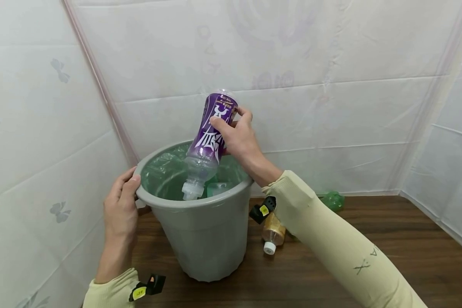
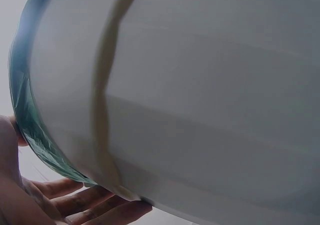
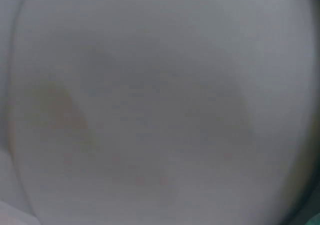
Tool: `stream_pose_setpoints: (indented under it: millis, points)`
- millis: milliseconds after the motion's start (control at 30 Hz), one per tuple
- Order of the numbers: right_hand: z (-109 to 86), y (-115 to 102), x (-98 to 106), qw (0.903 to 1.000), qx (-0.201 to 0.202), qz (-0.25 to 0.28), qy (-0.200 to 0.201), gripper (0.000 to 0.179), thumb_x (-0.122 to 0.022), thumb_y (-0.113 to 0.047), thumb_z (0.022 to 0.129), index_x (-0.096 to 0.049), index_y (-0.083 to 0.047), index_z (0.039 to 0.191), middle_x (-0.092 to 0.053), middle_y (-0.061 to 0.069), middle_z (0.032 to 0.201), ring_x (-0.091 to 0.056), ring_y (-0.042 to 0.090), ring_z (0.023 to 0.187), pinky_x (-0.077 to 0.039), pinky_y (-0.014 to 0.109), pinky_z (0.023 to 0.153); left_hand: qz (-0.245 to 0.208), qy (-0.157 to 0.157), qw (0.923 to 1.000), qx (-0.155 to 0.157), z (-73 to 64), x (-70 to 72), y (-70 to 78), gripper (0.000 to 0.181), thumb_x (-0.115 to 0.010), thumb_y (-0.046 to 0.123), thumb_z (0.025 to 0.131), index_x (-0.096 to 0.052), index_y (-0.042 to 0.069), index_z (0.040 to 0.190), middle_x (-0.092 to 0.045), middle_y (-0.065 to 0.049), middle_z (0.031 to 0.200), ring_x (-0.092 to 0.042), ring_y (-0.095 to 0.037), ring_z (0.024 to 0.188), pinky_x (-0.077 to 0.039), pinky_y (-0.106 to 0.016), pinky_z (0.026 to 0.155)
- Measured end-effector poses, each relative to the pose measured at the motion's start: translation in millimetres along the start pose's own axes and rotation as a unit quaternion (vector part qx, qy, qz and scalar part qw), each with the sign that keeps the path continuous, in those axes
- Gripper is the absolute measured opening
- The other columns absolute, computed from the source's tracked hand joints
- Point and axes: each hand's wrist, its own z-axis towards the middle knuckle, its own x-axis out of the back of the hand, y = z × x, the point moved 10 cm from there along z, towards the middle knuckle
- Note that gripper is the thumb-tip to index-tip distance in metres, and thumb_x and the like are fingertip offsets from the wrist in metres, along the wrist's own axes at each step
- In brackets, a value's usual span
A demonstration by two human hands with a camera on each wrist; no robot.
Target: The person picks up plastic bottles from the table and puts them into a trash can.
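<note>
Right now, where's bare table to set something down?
Bare table: right of the right sleeve, out to the right wall; also between bin and sleeve, nearer the head camera than the white-capped bottle. Crowded: right of bin, that bottle and green plastic.

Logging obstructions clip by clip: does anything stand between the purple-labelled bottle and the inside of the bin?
Nothing visible does: the right hand holds the purple-labelled bottle neck down at the mouth of the grey bin, whose green liner leaves the opening uncovered.
</note>
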Motion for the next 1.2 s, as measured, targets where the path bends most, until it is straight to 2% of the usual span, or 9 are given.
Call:
stream_pose_setpoints:
  millis: [333,600,800,1000,1200]
  points:
    - [-1.9,2,-7,0.9993,-0.003,-0.012,-0.035,0.08,-0.073,-0.028,0.102,-0.023,-0.014,0.163,-0.059,0.017,0.128,-0.07,0.034,0.102,-0.064,0.044,0.078,0.018,0.002,0.9998,-0.004,1.0,-0.6,1.1,0.045,-0.058,0.042,0.108,-0.065,0.02,0.147,-0.066,0.0,0.126,-0.063,-0.016,0.105,-0.058,-0.022,0.063]
    - [-1.9,12,-18,0.9948,-0.046,0.001,-0.091,0.077,-0.07,-0.034,0.104,-0.026,-0.008,0.162,-0.061,0.02,0.131,-0.068,0.034,0.113,-0.062,0.044,0.085,-0.004,-0.005,1.0,0.001,1.2,-2.9,-0.5,0.045,-0.059,0.042,0.109,-0.065,0.02,0.147,-0.067,-0.002,0.126,-0.064,-0.015,0.102,-0.06,-0.025,0.062]
    - [-4.3,15,-21,0.9897,-0.042,-0.001,-0.137,0.071,-0.064,-0.034,0.108,-0.026,-0.006,0.162,-0.057,0.023,0.144,-0.066,0.038,0.125,-0.062,0.044,0.088,0.007,-0.005,1.0,0.001,1.1,-5.8,-1.5,0.045,-0.057,0.042,0.109,-0.064,0.02,0.148,-0.065,-0.002,0.13,-0.064,-0.016,0.106,-0.059,-0.024,0.062]
    - [-4.9,13,-18,0.989,-0.031,-0.005,-0.145,0.063,-0.062,-0.032,0.11,-0.033,-0.004,0.158,-0.057,0.022,0.142,-0.065,0.041,0.126,-0.063,0.044,0.088,0.009,-0.007,0.9999,-0.005,1.4,-9.1,-0.2,0.045,-0.056,0.042,0.11,-0.063,0.02,0.149,-0.065,-0.003,0.132,-0.063,-0.018,0.109,-0.059,-0.024,0.063]
    - [-4.2,12,-18,0.9896,-0.028,-0.006,-0.141,0.057,-0.062,-0.031,0.11,-0.039,-0.003,0.154,-0.058,0.021,0.14,-0.066,0.04,0.124,-0.062,0.046,0.09,-0.008,-0.005,0.9999,-0.007,1.6,-9.2,1.2,0.044,-0.058,0.04,0.109,-0.065,0.019,0.147,-0.066,-0.003,0.128,-0.065,-0.016,0.106,-0.06,-0.025,0.061]
